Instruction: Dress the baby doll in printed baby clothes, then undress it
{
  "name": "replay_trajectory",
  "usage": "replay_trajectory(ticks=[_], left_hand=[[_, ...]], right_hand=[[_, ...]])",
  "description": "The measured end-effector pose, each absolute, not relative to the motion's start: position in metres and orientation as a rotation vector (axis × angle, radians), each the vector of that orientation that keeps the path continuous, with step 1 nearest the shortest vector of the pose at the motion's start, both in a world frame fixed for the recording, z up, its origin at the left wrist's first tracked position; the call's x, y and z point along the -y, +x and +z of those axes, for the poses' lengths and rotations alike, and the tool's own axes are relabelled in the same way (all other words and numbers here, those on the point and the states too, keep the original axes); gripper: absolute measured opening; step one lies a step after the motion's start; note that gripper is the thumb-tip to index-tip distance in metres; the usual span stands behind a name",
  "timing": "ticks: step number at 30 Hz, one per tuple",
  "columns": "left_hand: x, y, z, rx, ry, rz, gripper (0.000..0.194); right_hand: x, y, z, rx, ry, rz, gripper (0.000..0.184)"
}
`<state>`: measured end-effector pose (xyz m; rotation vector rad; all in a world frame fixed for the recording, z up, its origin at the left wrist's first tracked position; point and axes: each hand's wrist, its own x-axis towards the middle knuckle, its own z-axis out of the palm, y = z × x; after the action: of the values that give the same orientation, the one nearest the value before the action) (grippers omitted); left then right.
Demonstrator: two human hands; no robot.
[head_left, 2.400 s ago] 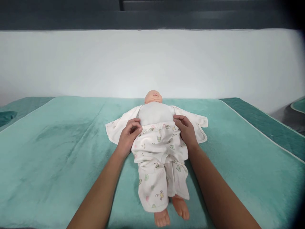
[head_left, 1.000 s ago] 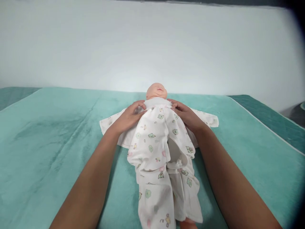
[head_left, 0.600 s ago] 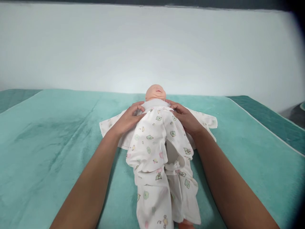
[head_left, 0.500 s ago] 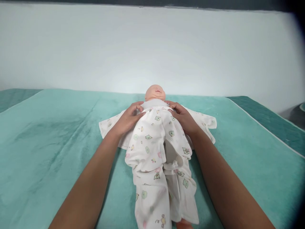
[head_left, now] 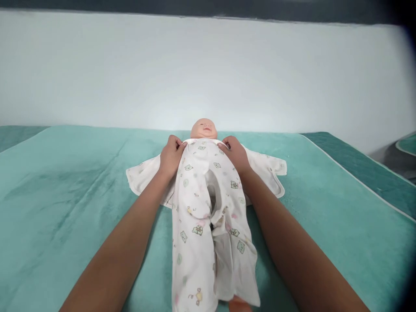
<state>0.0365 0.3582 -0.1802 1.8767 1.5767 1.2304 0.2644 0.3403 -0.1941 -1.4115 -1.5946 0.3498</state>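
Note:
A baby doll lies on its back on a teal blanket, head toward the wall. White printed trousers cover it from just under the chin down to its feet. My left hand pinches the waistband at the doll's left-of-frame shoulder. My right hand grips the same waistband on the other side. Under the doll a white printed top lies spread open, its sleeves out to both sides. One bare foot peeks out at the bottom edge.
A white wall runs behind the bed. A darker green strip with a white edge line borders the blanket on the right.
Both hands have drawn the trousers' waistband up from the doll's waist, over the grey torso, to just below its chin. The grey body is now hidden.

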Motion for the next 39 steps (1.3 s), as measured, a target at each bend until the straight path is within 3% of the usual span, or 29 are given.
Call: replay_trajectory(ticks=[16,27,39], left_hand=[[-0.379,0.04,-0.187,-1.639,1.885,1.201,0.018],[-0.364,0.033,-0.189,-1.609,2.207,1.085,0.041],[-0.338,0.024,-0.195,-1.646,2.251,1.126,0.037]], right_hand=[[-0.373,0.266,-0.186,1.502,-1.684,0.382,0.02],[-0.337,0.268,-0.201,1.482,-1.305,0.423,0.029],[-0.337,0.27,-0.205,1.609,-1.415,0.341,0.044]])
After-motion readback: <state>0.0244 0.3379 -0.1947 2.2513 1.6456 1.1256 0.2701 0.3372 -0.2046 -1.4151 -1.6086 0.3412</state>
